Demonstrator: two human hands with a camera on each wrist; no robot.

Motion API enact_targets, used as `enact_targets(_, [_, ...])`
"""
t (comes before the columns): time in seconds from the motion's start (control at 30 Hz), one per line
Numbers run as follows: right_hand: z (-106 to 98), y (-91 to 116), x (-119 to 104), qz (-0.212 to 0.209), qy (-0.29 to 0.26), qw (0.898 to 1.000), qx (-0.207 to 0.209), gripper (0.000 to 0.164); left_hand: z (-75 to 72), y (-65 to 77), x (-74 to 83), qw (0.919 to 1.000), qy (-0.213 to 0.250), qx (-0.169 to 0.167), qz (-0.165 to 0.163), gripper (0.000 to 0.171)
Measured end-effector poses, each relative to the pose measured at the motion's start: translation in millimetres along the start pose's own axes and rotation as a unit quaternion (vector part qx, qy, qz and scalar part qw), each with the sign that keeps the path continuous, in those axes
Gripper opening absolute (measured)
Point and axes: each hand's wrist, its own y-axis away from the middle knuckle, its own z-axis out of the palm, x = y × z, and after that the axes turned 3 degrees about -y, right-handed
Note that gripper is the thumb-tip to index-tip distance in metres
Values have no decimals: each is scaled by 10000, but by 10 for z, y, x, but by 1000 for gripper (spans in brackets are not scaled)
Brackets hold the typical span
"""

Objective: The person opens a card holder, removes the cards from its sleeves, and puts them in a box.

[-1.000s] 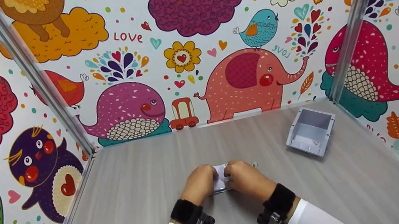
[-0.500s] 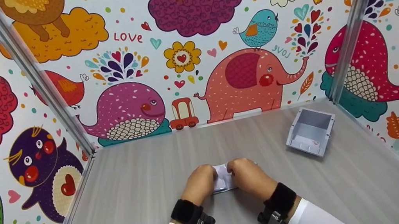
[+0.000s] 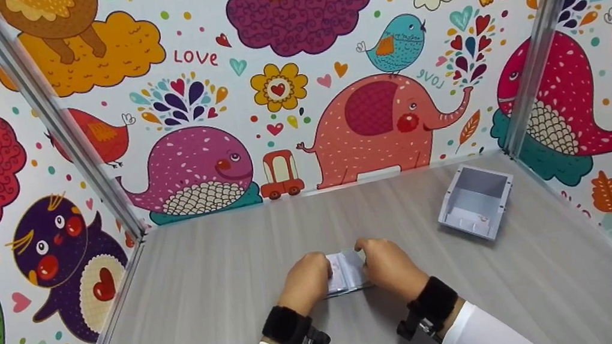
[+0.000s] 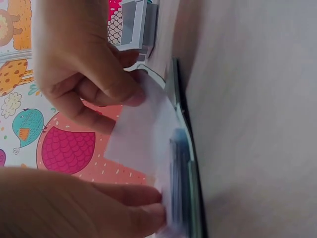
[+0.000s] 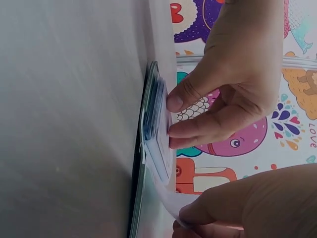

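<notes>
A small card holder [image 3: 351, 274] with a dark cover [image 5: 135, 198] and clear plastic pages lies open on the table between both hands. My left hand [image 3: 307, 281] holds its left side. In the right wrist view, the left thumb and fingertips sit against the thick stack of filled pages [image 5: 161, 129]. My right hand [image 3: 390, 265] pinches a translucent page [image 4: 141, 134] by its outer edge, thumb against fingers. That page is lifted and curves up from the spine. The cards' print is too blurred to read, and the left hand covers part of the left pages.
A grey open-topped box [image 3: 476, 204] stands at the back right of the wood-grain table [image 3: 223, 269], with a pale piece in its near end. Walls [image 3: 260, 27] printed with cartoon animals enclose the table at the back and sides.
The right hand has moved slightly to the right, drawing a page across, and more of the open pages shows between the hands. The left hand stays in place.
</notes>
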Motion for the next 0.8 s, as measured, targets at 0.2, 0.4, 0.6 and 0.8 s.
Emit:
enact_targets(0.2, [-2,-26,58,167,-146,9996,-151,44,-296,113,193,9995,-306,54,79,18])
enact_targets(0.4, [-3,-27,140,246,-359,9986,-286,50,-718,216,446,9995,188,-228,-149,20])
enact_targets(0.6, [-7,-42,189,492,-442,9965,-513,52,-965,291,605,9992,135,-297,-242,20])
enact_targets(0.8, [-20,-56,217,540,-442,9958,-585,52,-956,284,602,9980,-203,-469,-382,14])
